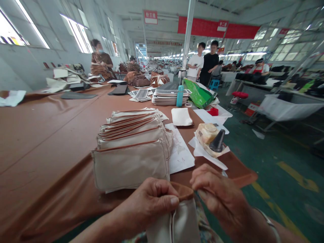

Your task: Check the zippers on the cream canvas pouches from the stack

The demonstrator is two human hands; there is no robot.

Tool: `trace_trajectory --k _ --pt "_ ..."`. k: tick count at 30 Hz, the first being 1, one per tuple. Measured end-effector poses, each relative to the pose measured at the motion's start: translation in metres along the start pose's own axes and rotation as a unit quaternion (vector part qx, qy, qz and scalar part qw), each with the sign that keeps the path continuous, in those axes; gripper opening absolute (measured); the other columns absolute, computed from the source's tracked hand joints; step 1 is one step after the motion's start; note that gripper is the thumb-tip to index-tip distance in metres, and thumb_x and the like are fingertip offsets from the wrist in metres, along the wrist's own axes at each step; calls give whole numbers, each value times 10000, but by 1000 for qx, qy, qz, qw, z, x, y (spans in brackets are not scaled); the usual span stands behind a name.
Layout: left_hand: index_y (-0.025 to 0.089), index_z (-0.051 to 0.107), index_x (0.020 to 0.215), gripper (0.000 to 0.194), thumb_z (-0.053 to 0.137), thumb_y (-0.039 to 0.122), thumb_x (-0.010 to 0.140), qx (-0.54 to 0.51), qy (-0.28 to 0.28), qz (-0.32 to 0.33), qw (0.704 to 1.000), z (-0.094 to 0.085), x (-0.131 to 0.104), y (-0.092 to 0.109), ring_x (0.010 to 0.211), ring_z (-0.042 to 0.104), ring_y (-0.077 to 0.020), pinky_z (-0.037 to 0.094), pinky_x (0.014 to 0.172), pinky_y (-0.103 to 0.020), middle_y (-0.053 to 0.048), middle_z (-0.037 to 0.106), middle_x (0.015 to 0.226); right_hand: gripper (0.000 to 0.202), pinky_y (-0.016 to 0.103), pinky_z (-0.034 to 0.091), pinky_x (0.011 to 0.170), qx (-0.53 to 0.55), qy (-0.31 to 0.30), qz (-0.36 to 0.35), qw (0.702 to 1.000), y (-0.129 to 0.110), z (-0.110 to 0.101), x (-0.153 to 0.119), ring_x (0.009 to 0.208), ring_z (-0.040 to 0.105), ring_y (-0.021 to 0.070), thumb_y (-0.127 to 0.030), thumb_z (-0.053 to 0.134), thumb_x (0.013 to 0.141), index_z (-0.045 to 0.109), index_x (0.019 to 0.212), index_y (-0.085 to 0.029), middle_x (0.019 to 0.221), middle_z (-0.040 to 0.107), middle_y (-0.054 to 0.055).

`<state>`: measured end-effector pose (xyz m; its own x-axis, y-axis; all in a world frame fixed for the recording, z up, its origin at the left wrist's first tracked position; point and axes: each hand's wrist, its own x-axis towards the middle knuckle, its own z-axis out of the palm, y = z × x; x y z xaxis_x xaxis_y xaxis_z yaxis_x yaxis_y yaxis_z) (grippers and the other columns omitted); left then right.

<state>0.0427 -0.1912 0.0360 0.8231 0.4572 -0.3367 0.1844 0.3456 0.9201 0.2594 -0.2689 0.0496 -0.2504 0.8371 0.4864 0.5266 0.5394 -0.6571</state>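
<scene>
At the table's near edge, my left hand (157,199) is closed on the brown rim of a beige leather pouch (186,219), thumb pressed on top. A seam runs down the pouch's front, and its lower end goes out of the picture. My right hand (217,192) bends over the rim's right corner, thumb and fingers pinched together there; the exact contact is partly hidden. Just beyond my hands, a row of similar beige pouches (130,165) with brown edges leans in a stack. One more beige piece (181,116) lies flat behind them.
Brown leather (50,135) covers the table. To the right are a white paper sheet (178,152), a yellowish block (207,132) and a black cone (217,141). A teal bottle (180,96) stands before stacked panels (164,99). Several people are farther back.
</scene>
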Motion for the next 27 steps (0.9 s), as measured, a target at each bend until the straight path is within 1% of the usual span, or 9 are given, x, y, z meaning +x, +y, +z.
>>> trace_trajectory --k 3,5,7,10,13,17,19,22,27 --pt "118 547 762 396 637 493 851 20 -10 34 999 2 1 2 628 290 -95 206 557 -246 16 405 691 176 275 449 794 88 -102 90 987 2 -5 11 878 555 161 -204 376 997 544 948 -195 934 579 41" --pt "126 537 750 378 622 477 863 52 -6 49 997 4 2 5 626 299 -96 226 553 -238 20 407 684 180 246 427 706 120 -189 122 967 4 -5 16 779 536 138 -247 429 991 553 874 -188 855 576 13" --pt "132 541 752 345 623 448 864 101 13 56 993 5 2 8 640 339 -104 265 564 -232 11 451 697 163 226 381 631 132 -224 133 956 6 -1 17 700 498 118 -243 496 958 542 815 -180 775 557 -10" --pt "142 528 724 358 704 446 793 122 41 45 991 2 2 9 651 377 -112 291 568 -228 -3 501 724 214 219 331 585 154 -201 150 956 11 4 12 653 435 105 -278 529 942 504 757 -174 718 504 -27" --pt "146 505 701 450 795 490 682 64 3 13 998 -5 1 9 612 345 -94 243 527 -221 9 481 705 298 221 293 545 228 -195 181 937 20 6 6 627 378 104 -390 507 958 481 754 -175 701 449 -33" --pt "107 593 761 531 508 616 885 77 0 24 997 -13 -2 14 568 284 -86 201 494 -232 11 410 657 353 238 282 560 259 -184 203 926 29 4 -2 650 352 115 -461 490 962 477 756 -174 720 425 -25" --pt "107 591 775 522 454 589 922 64 -4 9 998 -13 -3 16 546 281 -82 203 481 -231 15 400 644 349 243 290 581 262 -188 206 924 29 3 -3 662 351 119 -460 474 972 476 768 -176 731 416 -26" --pt "139 535 769 374 583 495 874 69 -23 -10 997 -8 -2 17 539 286 -77 209 475 -224 35 392 639 329 238 306 605 266 -203 208 919 24 4 2 678 365 117 -438 411 1004 483 815 -178 750 422 -26" --pt "156 460 695 274 522 316 909 253 42 83 963 12 -2 19 619 342 -89 282 528 -204 28 429 692 344 217 319 588 259 -203 161 930 11 12 14 664 402 107 -407 464 988 476 738 -172 741 469 -21"
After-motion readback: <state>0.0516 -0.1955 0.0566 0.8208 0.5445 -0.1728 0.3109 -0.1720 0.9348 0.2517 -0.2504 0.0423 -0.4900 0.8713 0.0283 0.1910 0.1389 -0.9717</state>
